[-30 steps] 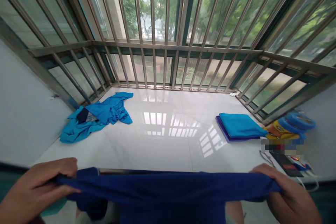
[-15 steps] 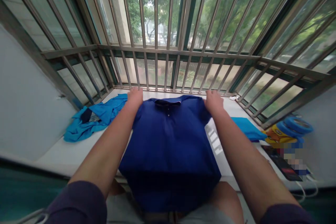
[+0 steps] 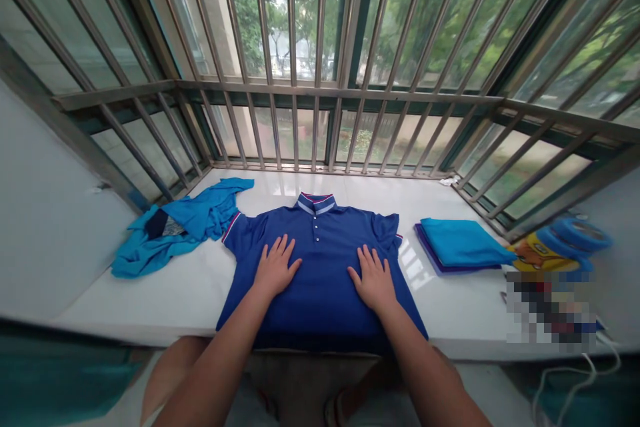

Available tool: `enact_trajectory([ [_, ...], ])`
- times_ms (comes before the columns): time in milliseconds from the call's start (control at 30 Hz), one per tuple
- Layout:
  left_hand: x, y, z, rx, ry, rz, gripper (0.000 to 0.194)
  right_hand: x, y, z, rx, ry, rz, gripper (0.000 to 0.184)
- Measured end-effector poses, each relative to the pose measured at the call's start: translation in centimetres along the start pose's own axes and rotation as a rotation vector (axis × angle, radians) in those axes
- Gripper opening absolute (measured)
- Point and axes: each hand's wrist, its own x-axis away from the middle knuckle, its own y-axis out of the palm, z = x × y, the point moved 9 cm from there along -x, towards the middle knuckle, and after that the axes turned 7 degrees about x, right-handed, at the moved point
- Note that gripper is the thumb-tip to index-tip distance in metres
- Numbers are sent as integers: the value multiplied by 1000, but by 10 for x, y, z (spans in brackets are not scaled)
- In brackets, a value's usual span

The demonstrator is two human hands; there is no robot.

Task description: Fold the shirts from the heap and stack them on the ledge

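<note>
Left hand [image 3: 275,268] and right hand [image 3: 373,279] lie spread flat, pinching nothing, on a blue polo shirt [image 3: 320,300] laid out on the white bench [image 3: 150,310]; it looks light and limp, best taken at shoulders or hem.

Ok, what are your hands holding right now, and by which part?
Nothing is held: the left hand and right hand lie flat on the front of the blue short-sleeved polo shirt.
</note>
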Motion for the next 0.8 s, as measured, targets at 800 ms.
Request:
enact_trajectory([
  [800, -109, 0, 195, 431, 471, -13, 59, -76, -40, 174, -319, 620, 150, 37],
])
